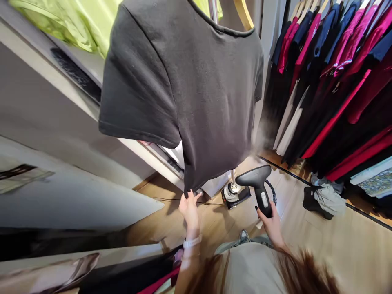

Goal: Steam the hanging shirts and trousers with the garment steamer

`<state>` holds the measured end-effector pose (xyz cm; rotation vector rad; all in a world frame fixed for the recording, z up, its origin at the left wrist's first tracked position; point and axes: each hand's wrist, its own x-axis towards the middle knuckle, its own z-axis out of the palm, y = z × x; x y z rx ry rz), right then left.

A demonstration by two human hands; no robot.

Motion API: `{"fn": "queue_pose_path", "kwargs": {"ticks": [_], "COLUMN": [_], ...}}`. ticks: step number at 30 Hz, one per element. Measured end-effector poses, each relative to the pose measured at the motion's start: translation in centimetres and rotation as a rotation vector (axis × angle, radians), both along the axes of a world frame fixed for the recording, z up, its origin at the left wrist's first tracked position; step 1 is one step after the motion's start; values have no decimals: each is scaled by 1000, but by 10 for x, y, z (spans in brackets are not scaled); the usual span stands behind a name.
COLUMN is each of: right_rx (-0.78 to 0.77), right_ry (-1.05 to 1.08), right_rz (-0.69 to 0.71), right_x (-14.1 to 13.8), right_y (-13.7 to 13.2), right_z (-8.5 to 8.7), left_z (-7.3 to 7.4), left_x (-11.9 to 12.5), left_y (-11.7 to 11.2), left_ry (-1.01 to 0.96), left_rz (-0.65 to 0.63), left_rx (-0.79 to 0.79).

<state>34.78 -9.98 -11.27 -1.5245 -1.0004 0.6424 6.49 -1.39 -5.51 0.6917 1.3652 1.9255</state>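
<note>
A dark grey short-sleeved T-shirt (pixel 214 94) hangs on a wooden hanger (pixel 243 15) in front of me. My left hand (pixel 190 208) pinches the shirt's lower left corner between thumb and fingers. In my right hand (pixel 272 224) is the handle of a black garment steamer head (pixel 255 179), held below and right of the hem. White steam (pixel 261 136) drifts up beside the shirt's right edge. A ribbed black hose (pixel 272 192) curves behind the handle. The steamer's base (pixel 235 195) stands on the floor under the shirt, with a pole rising from it.
Pink, navy and black clothes (pixel 337 53) hang on a rack at the right. A black bin with pale cloth (pixel 329 201) over it sits on the wooden floor (pixel 309 241). Lime-green garments (pixel 82 24) lie at upper left. A thin cord (pixel 171 199) runs across the floor.
</note>
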Motion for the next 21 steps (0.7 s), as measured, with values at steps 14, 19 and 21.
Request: {"fn": "queue_pose_path", "kwargs": {"ticks": [14,19,21], "right_rx": [471,602,627], "right_ry": [-790,-1055,-1131], "right_rz": [661,690,683], "right_x": [14,-10,-20], "right_y": [126,151,157], "right_z": [161,199,204], "left_z": [34,41,42], "left_x": [-13,-8,-7], "left_y": [-41,-52,-57], "left_ry": [-210,-209,-213], "left_rz": [320,369,397], "left_rx": [160,152,142]}}
